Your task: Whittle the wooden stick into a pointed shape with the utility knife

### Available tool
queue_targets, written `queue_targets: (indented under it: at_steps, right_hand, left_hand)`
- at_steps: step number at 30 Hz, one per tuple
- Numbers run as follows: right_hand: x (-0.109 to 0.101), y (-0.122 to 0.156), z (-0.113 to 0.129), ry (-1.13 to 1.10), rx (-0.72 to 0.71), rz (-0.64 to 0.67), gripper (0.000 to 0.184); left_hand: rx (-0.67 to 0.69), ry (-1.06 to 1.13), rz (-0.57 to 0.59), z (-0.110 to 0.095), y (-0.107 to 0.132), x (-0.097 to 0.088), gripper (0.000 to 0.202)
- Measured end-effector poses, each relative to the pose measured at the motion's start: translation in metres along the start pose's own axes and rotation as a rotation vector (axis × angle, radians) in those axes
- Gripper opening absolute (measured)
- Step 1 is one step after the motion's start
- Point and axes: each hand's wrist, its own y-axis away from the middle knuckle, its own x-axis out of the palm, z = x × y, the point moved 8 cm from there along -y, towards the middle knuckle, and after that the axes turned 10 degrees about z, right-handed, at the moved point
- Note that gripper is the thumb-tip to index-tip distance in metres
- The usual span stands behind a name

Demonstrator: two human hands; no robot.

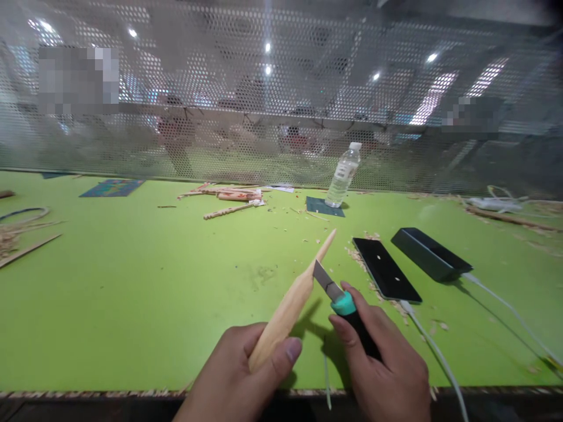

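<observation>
A pale piece of carved wood (288, 308) is gripped at its thick lower end by my left hand (246, 369). It slants up and away to a narrow tip. My right hand (387, 363) is closed round the black and teal handle of a carving knife (343, 302). The knife's short flat blade meets the wood where the thick body narrows to the thin end. Both hands are just above the near edge of the green table (132, 293).
A phone (387, 269) and a dark power bank (431, 253), both with white cables, lie to the right. Behind them stands a water bottle (343, 176) on a dark sheet. Carved sticks (233, 208) and shavings lie farther back, before a perforated metal screen (264, 135).
</observation>
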Motion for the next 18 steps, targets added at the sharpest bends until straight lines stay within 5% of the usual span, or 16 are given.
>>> queue_targets:
  at_steps: [7, 15, 18]
  right_hand:
    - [-0.001, 0.001, -0.001, 0.017, -0.038, 0.012, 0.043]
    - [0.006, -0.001, 0.021, -0.005, -0.363, 0.202, 0.04]
    - [0.005, -0.003, 0.021, -0.019, -0.343, 0.192, 0.039]
  left_hand:
    - [-0.003, 0.032, -0.029, -0.001, 0.002, 0.0, 0.054]
    - [0.028, 0.041, -0.047, -0.007, 0.002, 0.002, 0.055]
    - [0.02, 0.013, -0.054, -0.01, 0.003, 0.003, 0.054]
